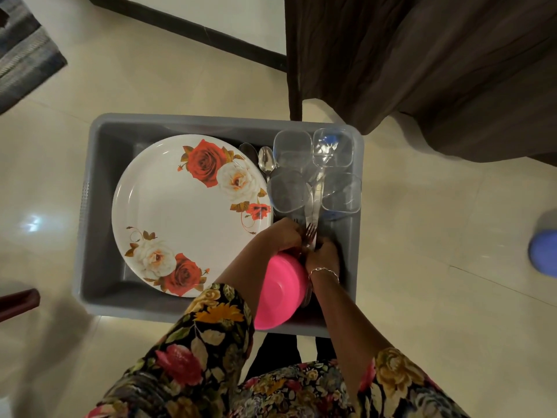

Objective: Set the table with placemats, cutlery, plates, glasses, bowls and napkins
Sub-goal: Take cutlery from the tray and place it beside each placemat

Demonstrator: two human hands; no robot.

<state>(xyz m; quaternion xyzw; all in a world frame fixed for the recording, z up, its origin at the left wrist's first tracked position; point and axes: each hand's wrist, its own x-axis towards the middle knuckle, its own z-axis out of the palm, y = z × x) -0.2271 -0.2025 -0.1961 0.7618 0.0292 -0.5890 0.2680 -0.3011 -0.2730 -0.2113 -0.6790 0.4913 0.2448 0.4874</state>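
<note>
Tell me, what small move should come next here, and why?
Probably lift the forks straight up out of the grey tub: the left hand and right hand both seem to grip them already, and clear glasses stand close behind.

forks: polished metal, gripped between the left hand and the right hand
spoons: shiny metal, beyond the hands
plate: glossy white, printed roses, left of the hands
glasses: clear, smooth; glass or plastic cannot be told
bowl: glossy pink plastic, under the wrists
tub: matt grey plastic
bracelet: fine metal chain, right wrist
floor: glossy pale tiles
sleeve: soft floral cloth
</note>
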